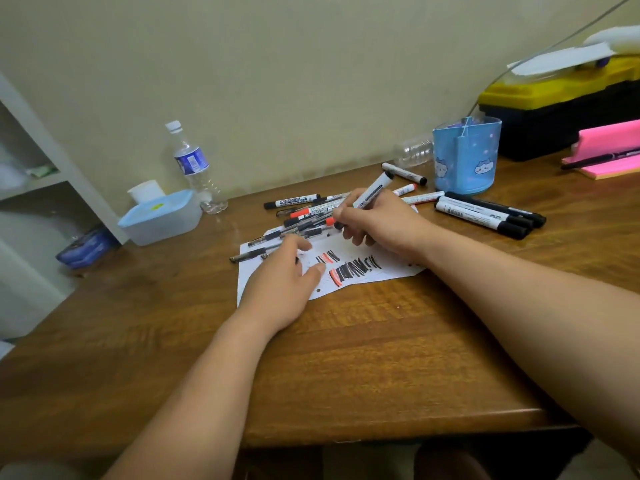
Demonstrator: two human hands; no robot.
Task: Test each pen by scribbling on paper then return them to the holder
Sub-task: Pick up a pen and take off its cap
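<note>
The left hand (pixel 282 275) lies flat on the scribbled paper (pixel 346 244), fingers loosely spread. A heap of pens (pixel 304 213) crowds the sheet's far edge. The right hand (pixel 379 225) pinches a white marker (pixel 373 189), tilted over the paper. The blue holder (pixel 465 157) stands further right.

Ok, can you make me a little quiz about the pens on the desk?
1. True or false: the right hand holds a white marker.
2. The scribbles on the paper are: A black and red, B green and blue, C only yellow?
3. What colour is the pen holder?
Key: 1 true; 2 A; 3 blue.
</note>
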